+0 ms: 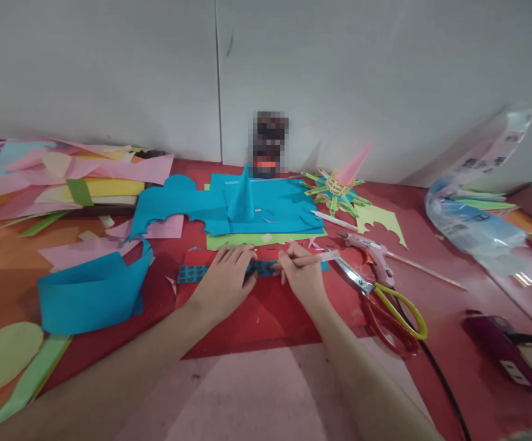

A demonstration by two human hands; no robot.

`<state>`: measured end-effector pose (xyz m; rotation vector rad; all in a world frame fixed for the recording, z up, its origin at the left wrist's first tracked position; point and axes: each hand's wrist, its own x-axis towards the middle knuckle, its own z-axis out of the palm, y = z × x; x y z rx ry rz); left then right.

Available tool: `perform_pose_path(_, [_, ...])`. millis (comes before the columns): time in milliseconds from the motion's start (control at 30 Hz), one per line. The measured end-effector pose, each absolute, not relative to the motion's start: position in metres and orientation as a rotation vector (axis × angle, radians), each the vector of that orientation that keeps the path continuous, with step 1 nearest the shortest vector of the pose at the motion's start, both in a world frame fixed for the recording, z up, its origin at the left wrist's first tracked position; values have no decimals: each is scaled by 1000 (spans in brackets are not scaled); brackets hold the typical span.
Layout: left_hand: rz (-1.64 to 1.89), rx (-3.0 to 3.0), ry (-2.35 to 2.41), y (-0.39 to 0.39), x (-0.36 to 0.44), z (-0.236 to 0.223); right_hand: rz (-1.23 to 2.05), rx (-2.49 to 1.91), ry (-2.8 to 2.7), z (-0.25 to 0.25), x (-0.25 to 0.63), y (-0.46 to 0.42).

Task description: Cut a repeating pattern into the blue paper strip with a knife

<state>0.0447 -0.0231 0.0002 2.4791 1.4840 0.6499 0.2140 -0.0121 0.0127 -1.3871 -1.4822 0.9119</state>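
Note:
My right hand (301,274) is closed around a pen (318,258), its tip down at a blue paper strip (191,274) with rows of dark marks. My left hand (229,272) rests on the same strip, fingers stretched out over it. Under the strip lies red paper (247,315). Scissors (369,288) with one yellow and one red handle lie just right of my right hand, beside a pink glue gun (371,257). A blue paper cone (242,199) stands beyond my hands.
Blue cut paper (174,205) and a paper pile (77,177) lie left and back. A curled blue piece (86,297) sits left. A pink cone with a spiky collar (339,184), a plastic bag (468,196) and a purple power strip (499,346) are right. A wall (109,73) rises behind.

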Motion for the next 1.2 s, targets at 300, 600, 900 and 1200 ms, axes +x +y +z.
perform_pose_path(300, [659,2469,1473,-23,45,1,936,-1385,-1464,15,213,-12])
perform_pose_path(600, [656,2475,1484,-23,45,0,889,-1416,-1457,16,212,-13])
perform_pose_path(900, [666,2474,1474,-23,45,0,904,-1386,-1483,15,213,-12])
perform_pose_path(1200, [653,2478,1495,-23,45,-2,826,-1373,-1394,18,214,-17])
